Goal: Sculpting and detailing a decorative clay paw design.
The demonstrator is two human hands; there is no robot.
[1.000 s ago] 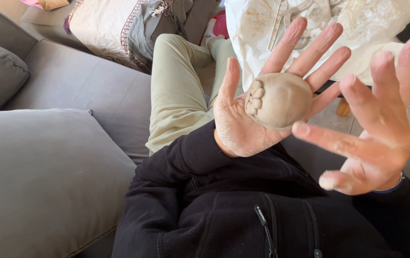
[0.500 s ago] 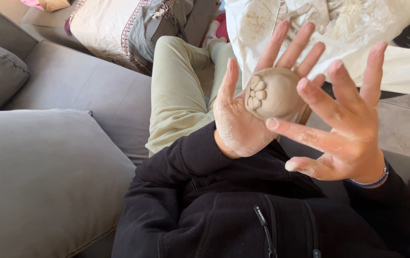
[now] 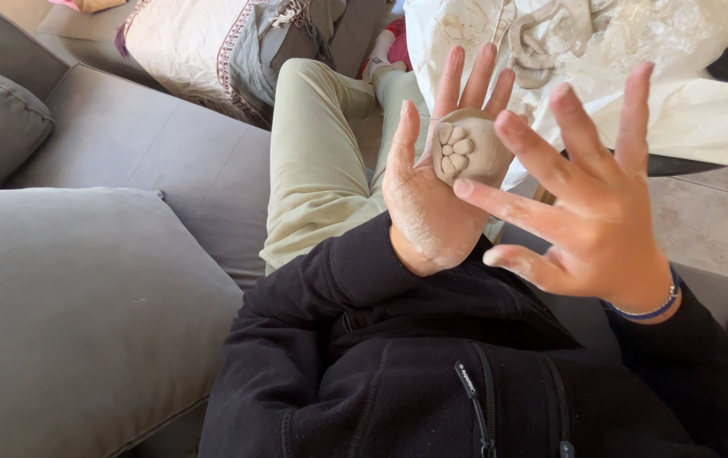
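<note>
A lump of grey-brown clay (image 3: 464, 148), pressed with a flower-like pattern of small ovals on its near side, rests on the fingers of my left hand (image 3: 427, 212). That hand is held up flat, palm toward me, fingers straight and dusted with dry clay. My right hand (image 3: 601, 220) is close beside it on the right, fingers spread wide. Its index finger crosses in front of the lump's right edge. Whether it touches the clay I cannot tell. Both arms wear black fleece sleeves, and a blue band circles the right wrist.
I sit on a grey sofa (image 3: 152, 161) with a big grey cushion (image 3: 67, 305) at my left. My leg in pale green trousers (image 3: 321, 153) stretches ahead. A white sheet (image 3: 686, 102) bearing a clay strip (image 3: 542, 42) lies beyond the hands. A patterned blanket (image 3: 203, 42) lies farther back.
My right hand has swung left from well apart to right beside the clay, its fingers now overlapping the lump. My left hand has lifted the clay slightly and turned its patterned side toward me.
</note>
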